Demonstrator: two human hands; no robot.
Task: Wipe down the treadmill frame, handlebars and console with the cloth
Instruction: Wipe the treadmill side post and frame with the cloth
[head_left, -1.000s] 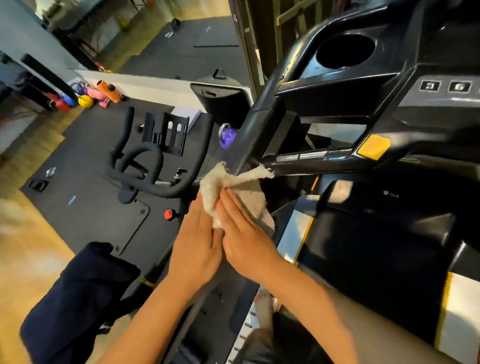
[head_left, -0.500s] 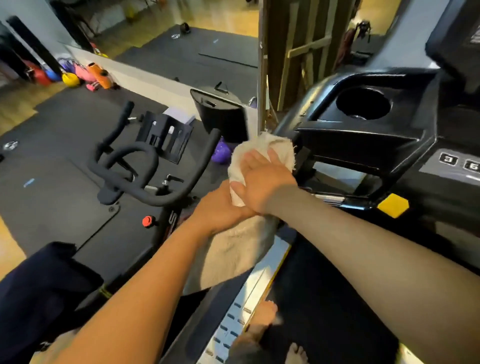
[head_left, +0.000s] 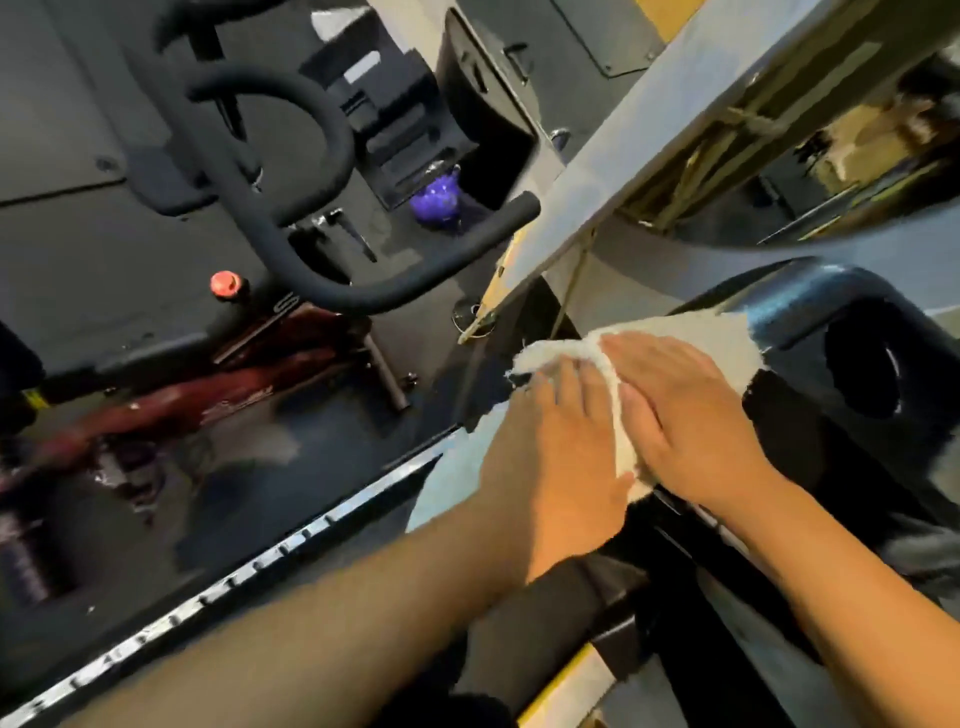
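1. The cloth (head_left: 696, 332) lies spread on the treadmill console (head_left: 810, 306), under both palms
2. Right hand (head_left: 685, 415) and left hand (head_left: 561, 452) press it flat-fingered, gripping nothing
3. Best to press evenly and sweep toward the cup holder (head_left: 862, 374) beside the right hand

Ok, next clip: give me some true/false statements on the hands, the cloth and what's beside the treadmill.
1. Both the left hand and the right hand lie flat on the cloth. True.
2. The cloth is stuffed into the cup holder. False: it lies over the treadmill console corner, beside the holder.
3. A purple kettlebell sits on the floor beyond the bike handlebars. True.
4. The knob on the exercise bike is green. False: it is red.
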